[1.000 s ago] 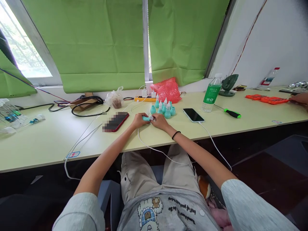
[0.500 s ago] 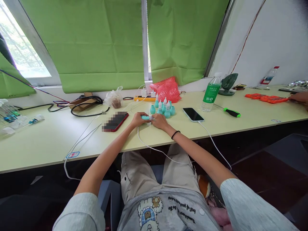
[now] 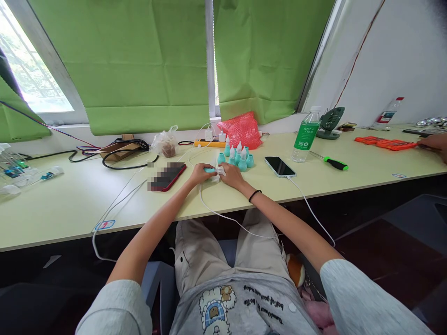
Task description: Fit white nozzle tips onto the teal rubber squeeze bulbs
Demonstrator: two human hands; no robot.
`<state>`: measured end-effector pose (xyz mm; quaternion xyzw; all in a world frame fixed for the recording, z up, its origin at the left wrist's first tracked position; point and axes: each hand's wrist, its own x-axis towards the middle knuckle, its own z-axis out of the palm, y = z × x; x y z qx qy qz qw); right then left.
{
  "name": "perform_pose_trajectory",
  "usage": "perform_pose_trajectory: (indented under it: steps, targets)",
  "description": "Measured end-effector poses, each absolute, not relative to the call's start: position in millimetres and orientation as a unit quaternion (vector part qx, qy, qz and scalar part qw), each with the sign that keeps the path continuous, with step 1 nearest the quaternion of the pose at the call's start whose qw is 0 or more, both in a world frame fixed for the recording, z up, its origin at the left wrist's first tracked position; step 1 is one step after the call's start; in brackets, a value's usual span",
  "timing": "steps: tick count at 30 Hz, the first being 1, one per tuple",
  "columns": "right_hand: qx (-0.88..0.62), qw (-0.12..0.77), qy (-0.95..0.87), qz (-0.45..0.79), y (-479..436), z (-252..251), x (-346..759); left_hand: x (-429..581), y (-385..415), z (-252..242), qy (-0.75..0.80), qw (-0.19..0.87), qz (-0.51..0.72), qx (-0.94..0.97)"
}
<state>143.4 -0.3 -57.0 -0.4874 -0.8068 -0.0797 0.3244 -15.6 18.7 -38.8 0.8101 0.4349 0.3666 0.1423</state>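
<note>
Near the middle of the table, my left hand (image 3: 201, 173) is closed on a small teal piece (image 3: 209, 170). My right hand (image 3: 231, 176) is closed on a clear, whitish piece (image 3: 220, 170) that meets the teal one; its exact shape is too small to make out. Just behind my hands stands a group of several teal bulbs (image 3: 242, 164), some with pointed white tips and some with open tops. A white cable (image 3: 223, 215) runs from under my hands over the table edge.
A red-edged phone (image 3: 174, 177) lies left, a white-edged phone (image 3: 280, 166) right. Farther right are a water bottle (image 3: 306, 135), screwdriver (image 3: 335, 163), green fan (image 3: 331, 122) and orange pieces (image 3: 387, 142). Behind are red bubble wrap (image 3: 240, 130) and a power strip (image 3: 209, 144). Another person's hand shows far right.
The clear piece at my right fingers has turned and shows more whitish surface. Less of the teal piece shows at my left fingers. Both hands stay in nearly the same place.
</note>
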Motion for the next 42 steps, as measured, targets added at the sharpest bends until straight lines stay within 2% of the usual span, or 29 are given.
perform_pose_trajectory:
  steps: [10, 19, 42]
  targets:
    - [-0.475, 0.325, -0.814, -0.077, 1, -57, 145, -16, 17, -40, 0.431, 0.171, 0.351, 0.814]
    - [-0.468, 0.361, -0.802, -0.090, -4, -56, 142, -15, 17, -39, 0.479, 0.148, 0.385, 0.775]
    - [-0.426, 0.328, -0.840, -0.068, -7, -54, 145, -28, 27, -41, 0.446, 0.174, 0.382, 0.790]
